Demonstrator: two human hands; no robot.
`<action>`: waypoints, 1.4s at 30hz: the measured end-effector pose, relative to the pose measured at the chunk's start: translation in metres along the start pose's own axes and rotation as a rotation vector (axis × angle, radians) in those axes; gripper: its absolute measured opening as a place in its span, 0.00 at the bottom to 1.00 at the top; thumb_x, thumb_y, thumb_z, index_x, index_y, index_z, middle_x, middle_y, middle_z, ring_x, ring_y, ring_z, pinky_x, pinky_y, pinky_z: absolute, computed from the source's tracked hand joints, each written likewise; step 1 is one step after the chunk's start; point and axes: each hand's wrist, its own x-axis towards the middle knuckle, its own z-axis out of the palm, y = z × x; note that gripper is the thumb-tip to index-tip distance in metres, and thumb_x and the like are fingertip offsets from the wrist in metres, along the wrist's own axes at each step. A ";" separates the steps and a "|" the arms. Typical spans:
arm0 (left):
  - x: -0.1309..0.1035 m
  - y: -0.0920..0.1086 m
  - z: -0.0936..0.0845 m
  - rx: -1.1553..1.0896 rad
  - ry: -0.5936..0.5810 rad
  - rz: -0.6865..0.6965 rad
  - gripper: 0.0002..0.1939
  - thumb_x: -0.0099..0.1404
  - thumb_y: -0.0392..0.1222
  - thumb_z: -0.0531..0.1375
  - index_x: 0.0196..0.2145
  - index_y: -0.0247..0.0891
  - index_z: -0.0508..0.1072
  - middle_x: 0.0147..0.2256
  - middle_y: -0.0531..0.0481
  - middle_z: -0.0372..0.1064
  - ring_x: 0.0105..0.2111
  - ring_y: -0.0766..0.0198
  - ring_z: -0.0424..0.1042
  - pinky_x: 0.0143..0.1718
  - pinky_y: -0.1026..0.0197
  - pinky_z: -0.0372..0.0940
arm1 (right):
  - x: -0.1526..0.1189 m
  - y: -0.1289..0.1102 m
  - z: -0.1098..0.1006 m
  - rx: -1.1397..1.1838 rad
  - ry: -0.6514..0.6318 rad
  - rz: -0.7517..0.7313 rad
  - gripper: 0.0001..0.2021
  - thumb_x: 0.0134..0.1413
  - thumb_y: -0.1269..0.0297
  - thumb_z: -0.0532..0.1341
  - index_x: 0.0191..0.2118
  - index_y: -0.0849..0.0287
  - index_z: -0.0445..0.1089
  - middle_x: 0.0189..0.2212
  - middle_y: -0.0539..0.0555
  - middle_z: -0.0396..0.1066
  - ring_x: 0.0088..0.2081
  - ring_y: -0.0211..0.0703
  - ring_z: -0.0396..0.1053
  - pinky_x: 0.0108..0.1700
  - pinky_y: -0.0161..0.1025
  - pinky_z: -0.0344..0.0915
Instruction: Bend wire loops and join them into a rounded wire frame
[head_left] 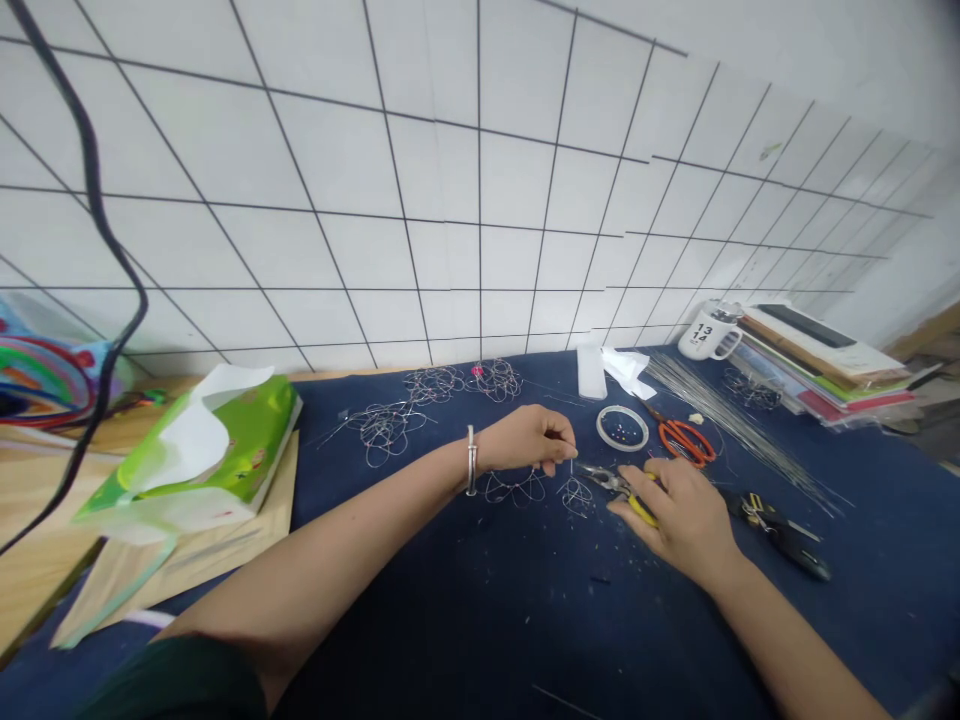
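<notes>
My left hand, with a silver bangle at its wrist, pinches the top of a small bent-wire piece whose loops hang below the fingers. My right hand is wrapped round yellow-handled pliers. The jaws point left and meet the wire, or come very close to it, just under my left fingertips; whether they grip it I cannot tell. Another looped wire piece lies on the dark blue cloth below my left wrist. A round white dish with tiny beads sits beyond the pliers.
Orange-handled scissors, a bundle of straight wires and a black tool lie at right. A white mug stands beside stacked papers. Coiled wire shapes lie at back left, near a green tissue pack.
</notes>
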 end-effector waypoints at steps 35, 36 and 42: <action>-0.001 -0.002 0.008 -0.177 -0.112 -0.112 0.10 0.55 0.44 0.58 0.29 0.33 0.69 0.22 0.52 0.66 0.18 0.72 0.66 0.19 0.69 0.58 | -0.005 -0.009 0.004 -0.153 0.072 -0.158 0.16 0.50 0.62 0.60 0.46 0.52 0.65 0.32 0.53 0.65 0.32 0.41 0.58 0.34 0.40 0.53; -0.001 -0.001 0.008 -0.175 -0.111 -0.113 0.10 0.55 0.44 0.58 0.29 0.33 0.69 0.22 0.52 0.66 0.18 0.72 0.66 0.19 0.68 0.57 | -0.005 -0.009 0.004 -0.150 0.074 -0.159 0.15 0.50 0.62 0.60 0.46 0.52 0.65 0.32 0.53 0.65 0.32 0.41 0.58 0.34 0.40 0.53; -0.001 0.001 0.009 -0.163 -0.112 -0.110 0.10 0.55 0.44 0.57 0.29 0.33 0.68 0.22 0.52 0.65 0.18 0.73 0.65 0.19 0.69 0.57 | -0.005 -0.009 0.005 -0.142 0.068 -0.155 0.14 0.51 0.61 0.59 0.46 0.52 0.65 0.32 0.53 0.65 0.32 0.41 0.58 0.34 0.40 0.54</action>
